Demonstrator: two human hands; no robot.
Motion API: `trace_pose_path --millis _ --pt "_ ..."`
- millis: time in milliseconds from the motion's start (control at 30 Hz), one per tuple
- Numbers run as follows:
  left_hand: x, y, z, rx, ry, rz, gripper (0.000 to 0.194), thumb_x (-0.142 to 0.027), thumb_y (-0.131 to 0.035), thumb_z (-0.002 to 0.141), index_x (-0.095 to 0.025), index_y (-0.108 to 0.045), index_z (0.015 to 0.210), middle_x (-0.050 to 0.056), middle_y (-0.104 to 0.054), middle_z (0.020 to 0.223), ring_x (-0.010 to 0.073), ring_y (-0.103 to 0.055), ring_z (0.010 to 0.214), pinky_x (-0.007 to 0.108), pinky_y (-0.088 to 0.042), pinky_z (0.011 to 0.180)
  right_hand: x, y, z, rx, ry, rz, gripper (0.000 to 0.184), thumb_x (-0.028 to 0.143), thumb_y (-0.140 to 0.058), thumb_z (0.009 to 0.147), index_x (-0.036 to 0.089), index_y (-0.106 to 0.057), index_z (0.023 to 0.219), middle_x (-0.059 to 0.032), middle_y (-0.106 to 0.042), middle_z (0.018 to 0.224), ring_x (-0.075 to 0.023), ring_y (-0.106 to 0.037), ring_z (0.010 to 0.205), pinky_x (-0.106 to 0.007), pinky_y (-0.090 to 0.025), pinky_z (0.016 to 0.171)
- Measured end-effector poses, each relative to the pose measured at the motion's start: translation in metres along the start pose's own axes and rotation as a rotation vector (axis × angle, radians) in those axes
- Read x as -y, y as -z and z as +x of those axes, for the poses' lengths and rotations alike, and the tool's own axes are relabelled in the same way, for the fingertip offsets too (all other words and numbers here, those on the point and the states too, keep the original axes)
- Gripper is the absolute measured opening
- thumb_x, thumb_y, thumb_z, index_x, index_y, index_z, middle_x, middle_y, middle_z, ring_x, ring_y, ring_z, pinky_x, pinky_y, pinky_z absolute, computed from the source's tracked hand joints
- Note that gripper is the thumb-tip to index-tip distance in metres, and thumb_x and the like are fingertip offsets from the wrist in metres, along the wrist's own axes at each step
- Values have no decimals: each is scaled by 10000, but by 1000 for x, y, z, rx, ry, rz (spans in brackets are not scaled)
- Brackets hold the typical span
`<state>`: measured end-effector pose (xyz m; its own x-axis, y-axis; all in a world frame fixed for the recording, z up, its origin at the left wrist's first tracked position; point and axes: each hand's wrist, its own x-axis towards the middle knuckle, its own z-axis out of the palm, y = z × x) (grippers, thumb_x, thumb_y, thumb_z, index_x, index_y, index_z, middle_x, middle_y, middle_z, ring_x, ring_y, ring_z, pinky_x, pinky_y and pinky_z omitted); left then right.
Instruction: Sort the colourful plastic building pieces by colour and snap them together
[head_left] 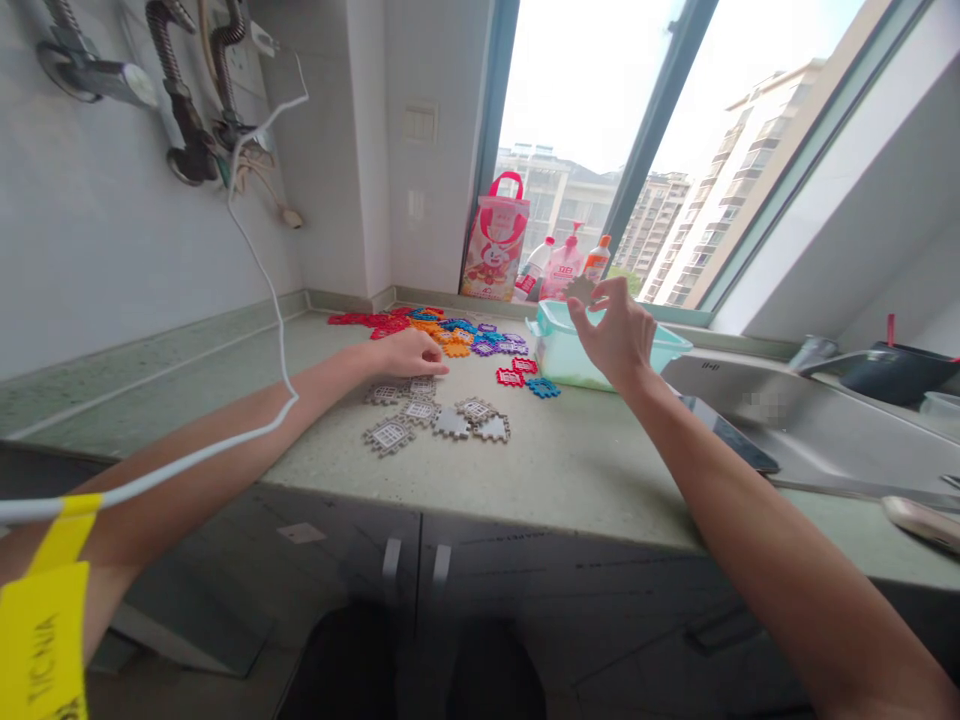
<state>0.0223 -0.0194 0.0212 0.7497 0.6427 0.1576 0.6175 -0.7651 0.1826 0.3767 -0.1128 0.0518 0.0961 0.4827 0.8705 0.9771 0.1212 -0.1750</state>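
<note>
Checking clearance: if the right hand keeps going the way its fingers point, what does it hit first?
Likely the bottles on the sill. The right hand, pinching a grey piece, points up and away above the teal tub. Depth is unclear.

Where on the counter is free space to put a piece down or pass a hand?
Bare counter lies between the grey pieces and the sink, and along the front edge. The left stretch by the wall is also free. It is crowded around the colourful pile, the left hand and the green tub.
</note>
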Motion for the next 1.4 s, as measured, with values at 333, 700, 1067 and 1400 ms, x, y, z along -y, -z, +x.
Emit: trace_pose_path --millis 333,700,1067,1400 --pt "0 24 -6 309 114 -177 652 -765 -682 769 -209 -760 1101 60 -766 1023 206 -668 839 258 -458 678 -9 -5 -1 254 -196 -199 477 617 -473 1040 184 -622 1173 -158 -737 913 -389 -690 856 -463 -489 808" --pt "12 38 -17 555 312 -315 741 -701 -896 581 -219 -689 1104 57 -722 903 198 -688 699 270 -538 617 -11 -3 1 288 -224 -164 577 718 -478 1007 177 -593 1172 -172 -721 886 -438 -690 919 -529 -488 862" --pt "3 18 -6 406 237 -301 678 -755 -787 706 -189 -708 1072 57 -700 865 164 -644 630 253 -494 559 9 -10 -8 73 413 286 190 339 -600 988 239 -640 1145 -141 -599 1443 -356 -560 1328 -553 -452 1120" --pt "1 12 -4 333 220 -282 814 -738 -747 766 -239 -619 1396 78 -737 998 153 -634 655 218 -475 539 47 -31 -39 629 668 575 344 102 -633 955 269 -762 1226 -63 -741 1262 -271 -673 1181 -474 -517 1084"
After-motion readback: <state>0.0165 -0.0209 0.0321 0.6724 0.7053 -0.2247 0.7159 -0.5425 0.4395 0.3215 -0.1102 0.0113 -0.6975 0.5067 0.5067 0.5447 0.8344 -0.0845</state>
